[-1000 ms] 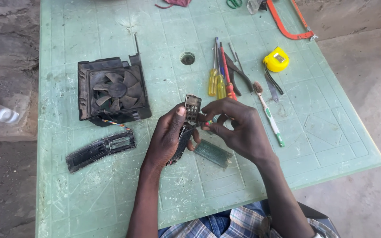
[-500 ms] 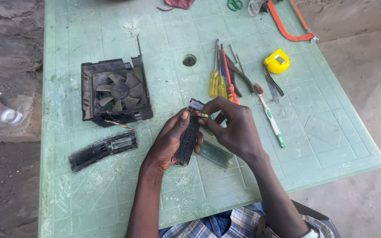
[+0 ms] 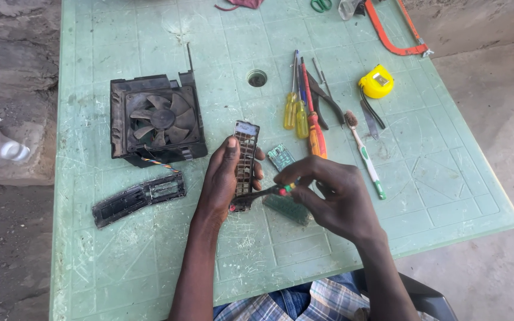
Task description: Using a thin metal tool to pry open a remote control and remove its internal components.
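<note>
My left hand (image 3: 224, 184) holds a long narrow remote-control front shell (image 3: 245, 156) upright, its grid of button holes facing me. My right hand (image 3: 334, 199) pinches a small screwdriver (image 3: 264, 192) with a coloured handle, its tip pointing left at the lower end of the shell. A green circuit board (image 3: 281, 156) lies on the table just behind my right hand's fingers, and another greenish flat piece (image 3: 285, 208) lies beneath my right hand.
A black cooling fan in its housing (image 3: 156, 117) and a black remote back cover (image 3: 138, 198) lie left on the green plastic table (image 3: 120, 261). Screwdrivers (image 3: 301, 107), pliers, a toothbrush (image 3: 365, 156), a yellow tape measure (image 3: 376, 82) and an orange hacksaw (image 3: 395, 30) lie at right.
My right hand has drawn back from the top of the shell toward me and now holds the small screwdriver at its lower end. The shell's face and the green board are now uncovered.
</note>
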